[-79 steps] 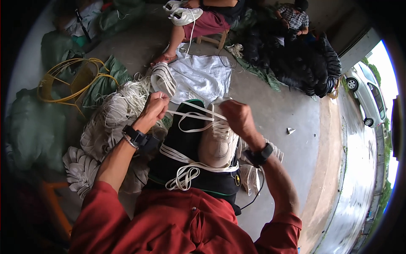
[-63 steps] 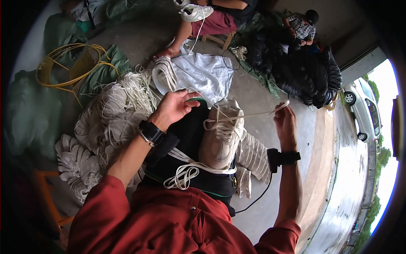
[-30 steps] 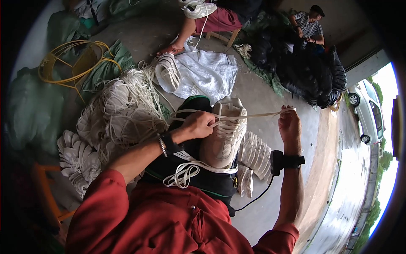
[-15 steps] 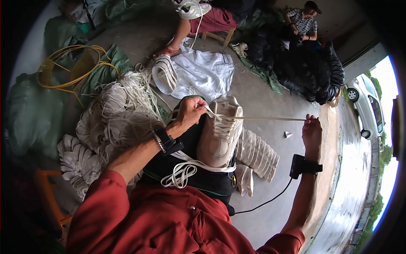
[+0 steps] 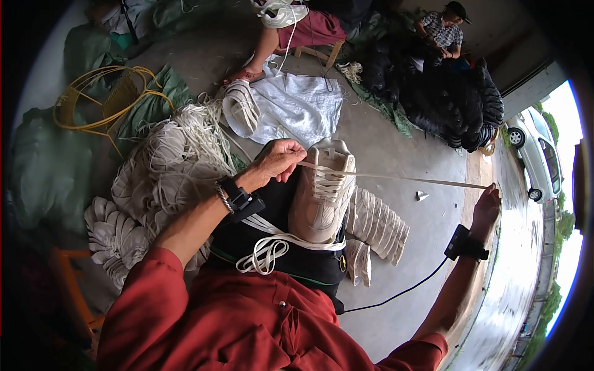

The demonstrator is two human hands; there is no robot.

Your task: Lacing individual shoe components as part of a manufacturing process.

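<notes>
**Beige sneaker, lacing under way**

Sneaker (image 5: pixel 322 198) is resting upright on the person's lap, cream laces criss-crossed. Left hand (image 5: pixel 278 162) is pinching the flat lace (image 5: pixel 402 179) at the eyelets; right hand (image 5: pixel 486 207) is gripping its far end, pulling it taut.

Both arms enter from the lower edge, upper arms in red sleeves pushed up to about the elbow, forearms bare. Left forearm angled up and to the right across the lap, elbow bent; a black wrist device and a thin bracelet sit on the wrist. Left hand (image 5: pixel 279 162) loosely fisted, knuckles up, thumb and fingers pinched together at its right side. Right arm stretched nearly straight, out and up to the far right, a black wrist device with a cable on it. Right hand (image 5: pixel 486 205) raised, fingers closed together at the top.
</notes>
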